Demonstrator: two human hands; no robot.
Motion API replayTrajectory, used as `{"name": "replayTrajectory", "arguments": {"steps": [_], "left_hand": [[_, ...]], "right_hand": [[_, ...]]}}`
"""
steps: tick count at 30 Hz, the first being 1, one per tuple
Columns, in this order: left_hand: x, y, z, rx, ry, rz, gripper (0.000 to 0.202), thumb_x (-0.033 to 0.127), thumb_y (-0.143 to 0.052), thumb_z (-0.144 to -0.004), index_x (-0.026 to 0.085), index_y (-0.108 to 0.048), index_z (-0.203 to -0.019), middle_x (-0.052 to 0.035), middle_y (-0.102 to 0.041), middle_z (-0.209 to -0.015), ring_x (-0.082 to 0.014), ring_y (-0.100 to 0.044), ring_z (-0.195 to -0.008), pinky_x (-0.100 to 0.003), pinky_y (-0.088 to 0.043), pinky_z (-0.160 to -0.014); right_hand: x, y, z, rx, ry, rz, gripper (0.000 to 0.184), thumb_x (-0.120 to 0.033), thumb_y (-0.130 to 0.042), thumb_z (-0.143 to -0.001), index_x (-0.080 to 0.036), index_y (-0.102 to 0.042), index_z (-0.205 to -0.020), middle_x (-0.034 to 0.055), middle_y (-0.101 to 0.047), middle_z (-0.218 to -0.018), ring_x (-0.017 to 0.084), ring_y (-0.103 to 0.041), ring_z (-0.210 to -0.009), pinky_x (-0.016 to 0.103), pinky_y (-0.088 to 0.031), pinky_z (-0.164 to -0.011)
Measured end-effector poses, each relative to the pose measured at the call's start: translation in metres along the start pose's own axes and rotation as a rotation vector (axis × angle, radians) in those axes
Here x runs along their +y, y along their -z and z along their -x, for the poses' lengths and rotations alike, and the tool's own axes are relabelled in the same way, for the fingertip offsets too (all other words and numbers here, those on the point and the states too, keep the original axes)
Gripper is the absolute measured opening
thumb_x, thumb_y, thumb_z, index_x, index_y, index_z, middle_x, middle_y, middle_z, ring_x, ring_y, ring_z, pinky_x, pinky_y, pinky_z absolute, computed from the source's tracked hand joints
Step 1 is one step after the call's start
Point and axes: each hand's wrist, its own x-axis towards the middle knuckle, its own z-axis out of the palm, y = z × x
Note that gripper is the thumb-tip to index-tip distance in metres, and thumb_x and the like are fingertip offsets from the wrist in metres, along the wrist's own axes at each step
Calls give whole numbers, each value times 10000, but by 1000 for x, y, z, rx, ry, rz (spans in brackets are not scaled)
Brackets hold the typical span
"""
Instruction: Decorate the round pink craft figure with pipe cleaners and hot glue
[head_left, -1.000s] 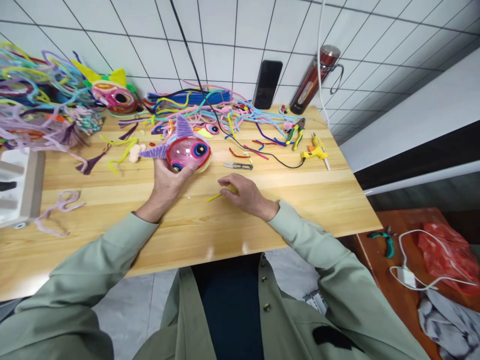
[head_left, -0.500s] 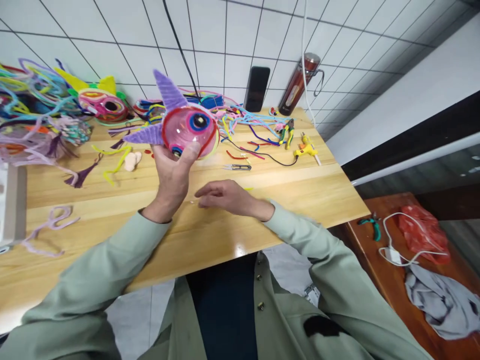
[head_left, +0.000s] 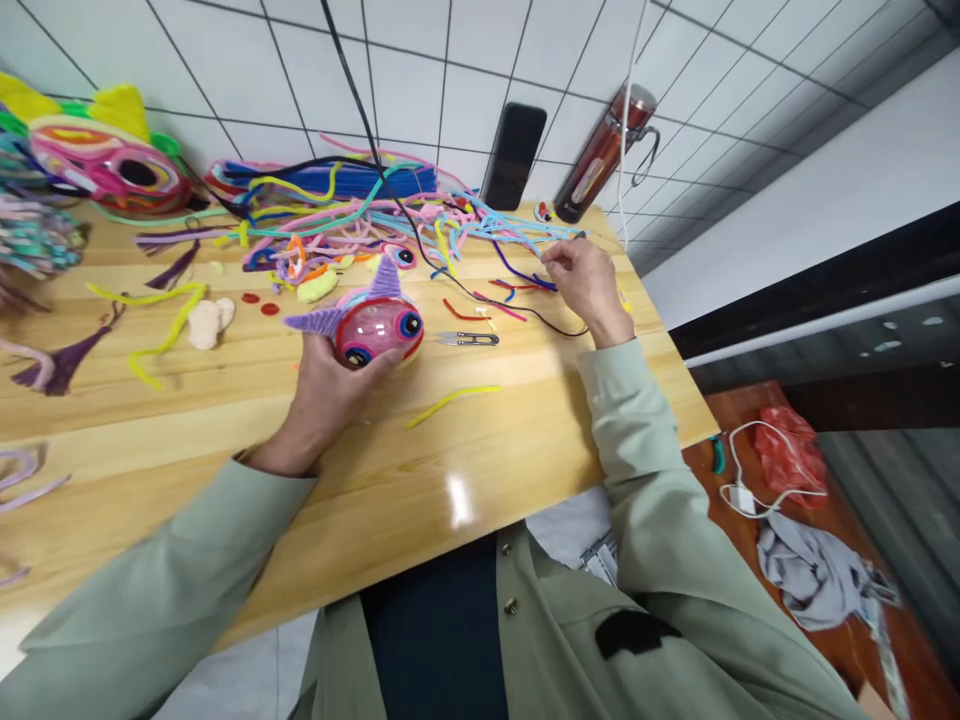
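My left hand is wrapped round a pink, clear-shelled toy head with two purple fuzzy horns and two blue-rimmed eyes, low over the table. At the right, my right hand reaches over the spot by the light-blue pipe cleaners, fingertips pinched together. What they hold, if anything, is hidden. The pliers and yellow glue gun there are mostly covered by this hand. Between the hands lie thread snips, and a yellow pipe cleaner rests nearer to me.
A pink toy head with yellow horns stands at the back left. Pipe cleaners are heaped along the wall, beside a phone and a red-brown flask. A black cord crosses the table. A beige piece lies left.
My right hand has moved from the table's middle to the far right, over the pliers. The toy head in my left hand has come lower and nearer, and the view has shifted.
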Motion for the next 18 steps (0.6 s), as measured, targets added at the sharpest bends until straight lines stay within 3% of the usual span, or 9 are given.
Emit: {"name": "replayTrajectory", "arguments": {"steps": [4,12,15,18], "left_hand": [[13,-2,1,-19,39,-23,924,578,-1050,-770,208,-675,-1529,-231,-721,-1728,-488,-703,-1624,-758,-531,-1424],[8,-2,1,11,-2,-46,944,660,-1080,-744,244,-708,-1506,-187,-760,-1688,-462,-740,-1578,-696,-626,-1353],[7,-2,1,-3,-4,-37,956,668,-1077,-752,250,-704,-1527,-185,-760,-1690,-466,-743,-1573,-708,-618,-1358],[8,-1,1,-12,4,-41,958,664,-1077,-768,250,-697,-1544,-189,-749,-1703,-466,-735,-1577,-710,-613,-1358]], "right_hand": [[12,-6,-10,-62,-6,73,315,-87,-684,-952,-205,-932,-1105,122,-912,-1182,327,-797,-1133,504,-625,-1122],[2,-40,-1,-198,45,157,231,-139,-783,-990,-261,-952,-1089,155,-869,-1228,372,-755,-1184,520,-632,-1086],[0,-41,-5,-163,7,67,153,-147,-798,-991,-233,-921,-1023,146,-870,-1174,347,-757,-1147,516,-631,-1094],[-3,-35,-12,-114,-89,-245,42,-212,-848,-996,-220,-866,-958,67,-851,-1002,254,-748,-979,425,-644,-988]]}}
